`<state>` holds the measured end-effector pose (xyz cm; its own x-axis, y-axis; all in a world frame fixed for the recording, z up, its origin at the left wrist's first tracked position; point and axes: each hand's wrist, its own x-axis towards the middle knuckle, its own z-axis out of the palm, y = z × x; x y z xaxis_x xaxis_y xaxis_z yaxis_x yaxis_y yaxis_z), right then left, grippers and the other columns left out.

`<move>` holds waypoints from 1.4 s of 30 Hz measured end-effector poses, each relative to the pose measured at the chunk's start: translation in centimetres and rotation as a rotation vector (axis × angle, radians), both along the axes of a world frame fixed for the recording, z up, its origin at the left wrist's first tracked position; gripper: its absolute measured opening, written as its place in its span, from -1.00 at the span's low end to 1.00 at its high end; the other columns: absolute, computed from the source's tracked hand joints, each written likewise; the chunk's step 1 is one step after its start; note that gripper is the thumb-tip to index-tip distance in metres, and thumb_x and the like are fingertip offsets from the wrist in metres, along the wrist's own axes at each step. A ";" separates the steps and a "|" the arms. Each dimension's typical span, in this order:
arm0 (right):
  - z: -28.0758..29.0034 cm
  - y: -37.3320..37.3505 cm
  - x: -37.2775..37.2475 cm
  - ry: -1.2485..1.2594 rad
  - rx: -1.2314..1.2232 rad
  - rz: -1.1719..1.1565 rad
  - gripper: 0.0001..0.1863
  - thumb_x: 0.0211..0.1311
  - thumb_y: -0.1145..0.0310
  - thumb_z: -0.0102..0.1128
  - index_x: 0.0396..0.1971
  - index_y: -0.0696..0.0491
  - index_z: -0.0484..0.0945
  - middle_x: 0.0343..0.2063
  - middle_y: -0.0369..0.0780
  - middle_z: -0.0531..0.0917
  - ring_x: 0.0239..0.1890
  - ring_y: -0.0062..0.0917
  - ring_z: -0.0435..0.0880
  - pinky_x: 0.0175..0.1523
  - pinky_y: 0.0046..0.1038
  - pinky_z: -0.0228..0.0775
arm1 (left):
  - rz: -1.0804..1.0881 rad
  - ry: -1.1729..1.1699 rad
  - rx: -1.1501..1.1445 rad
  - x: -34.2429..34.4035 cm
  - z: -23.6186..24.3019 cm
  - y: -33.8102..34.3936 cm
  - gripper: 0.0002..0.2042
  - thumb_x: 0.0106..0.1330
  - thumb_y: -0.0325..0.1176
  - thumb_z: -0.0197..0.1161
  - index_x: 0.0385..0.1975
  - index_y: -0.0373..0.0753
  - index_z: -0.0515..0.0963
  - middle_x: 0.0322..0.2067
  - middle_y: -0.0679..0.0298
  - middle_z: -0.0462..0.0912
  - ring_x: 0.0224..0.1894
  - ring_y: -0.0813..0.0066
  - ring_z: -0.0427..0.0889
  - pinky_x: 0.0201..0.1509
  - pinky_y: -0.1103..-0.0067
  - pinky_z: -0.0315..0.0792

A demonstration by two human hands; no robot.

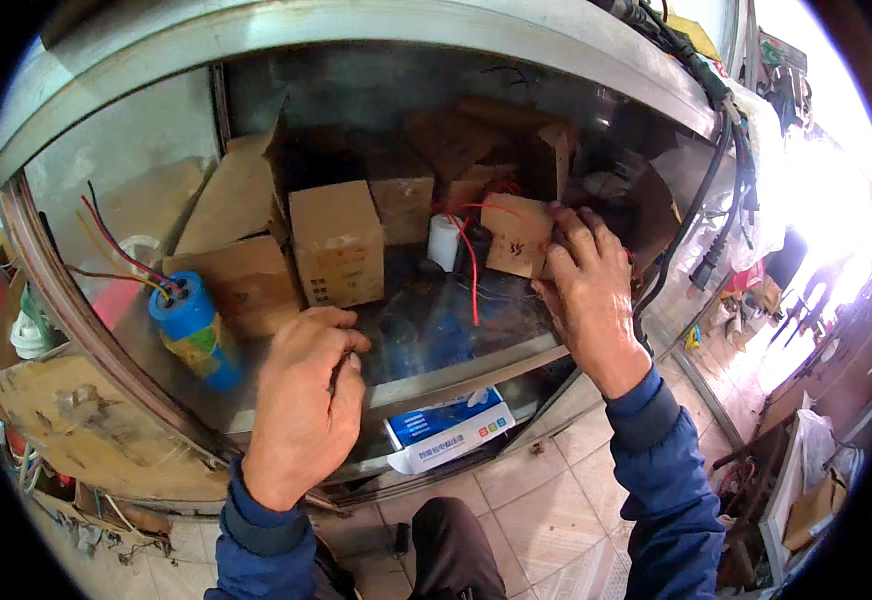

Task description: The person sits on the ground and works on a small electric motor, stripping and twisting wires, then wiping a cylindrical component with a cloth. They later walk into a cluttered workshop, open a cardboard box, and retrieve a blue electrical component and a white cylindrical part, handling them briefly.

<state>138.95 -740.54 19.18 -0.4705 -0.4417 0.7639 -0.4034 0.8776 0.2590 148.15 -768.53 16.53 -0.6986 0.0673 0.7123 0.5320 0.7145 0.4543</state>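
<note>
My right hand [593,290] has its fingers bent round the right side of a small cardboard box [516,236] inside a cabinet. The thumb is by the box's lower right corner. A white cylinder [444,241] stands left of that box, with a dark part and red wires [473,265] between them. At the shelf's front edge is my left hand [308,400], loosely curled with a gap at the thumb and nothing visible in it. Behind it stands a taller closed cardboard box [336,245]. To its left a blue cylinder [191,328] with coloured wires leans, yellowish tape on its side.
More cardboard boxes [231,210] line the cabinet's left and back. A blue and white carton [450,428] lies on the lower level. Black cables [731,150] hang at the right of the metal frame [356,22]. Tiled floor [556,490] lies below.
</note>
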 end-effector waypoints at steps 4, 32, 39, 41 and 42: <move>0.4 0.8 0.2 -0.037 -0.047 0.035 -0.64 -0.12 0.48 0.40 -0.23 0.15 0.55 0.21 -0.06 0.43 0.26 -0.02 0.35 0.29 -0.07 0.23 | -0.008 -0.004 0.035 -0.1 0.1 -0.3 -0.88 0.16 -0.58 0.12 -0.33 -0.39 0.56 -0.16 -0.06 0.63 -0.06 -0.01 0.59 0.06 0.34 0.44; 6.9 -4.0 0.2 0.096 0.155 -0.212 -0.11 -0.39 0.27 0.46 0.09 0.32 0.37 0.07 0.10 0.45 0.23 -0.04 0.34 0.44 -0.04 0.04 | -0.098 -0.036 0.104 0.1 0.1 -0.6 -0.85 0.14 -0.47 0.26 -0.33 -0.38 0.58 -0.17 -0.05 0.65 -0.07 -0.06 0.60 0.05 0.30 0.45; 3.9 -4.4 8.8 0.119 0.124 -0.096 -0.20 -0.29 0.38 0.38 0.12 0.28 0.40 0.01 0.04 0.51 0.24 -0.05 0.37 0.42 0.04 0.00 | -0.106 -0.050 0.097 0.1 0.3 -0.4 -0.86 0.14 -0.46 0.27 -0.34 -0.37 0.59 -0.18 -0.03 0.66 -0.08 -0.04 0.62 0.05 0.33 0.46; 1.0 -4.1 10.5 0.159 0.106 -0.099 -0.24 -0.25 0.41 0.36 0.13 0.24 0.43 0.05 0.02 0.52 0.27 -0.07 0.38 0.41 0.06 -0.01 | -0.094 -0.042 0.092 0.0 -0.1 -0.6 -0.85 0.13 -0.46 0.28 -0.34 -0.37 0.59 -0.18 -0.02 0.66 -0.09 -0.04 0.62 0.05 0.33 0.46; -0.5 -3.6 11.1 0.185 0.120 -0.108 -0.31 -0.18 0.40 0.36 0.11 0.18 0.47 0.07 -0.03 0.54 0.27 -0.10 0.39 0.41 0.05 -0.03 | -0.093 -0.039 0.090 -0.1 -0.3 -0.7 -0.85 0.13 -0.46 0.28 -0.34 -0.37 0.59 -0.19 -0.02 0.66 -0.09 -0.05 0.62 0.05 0.33 0.46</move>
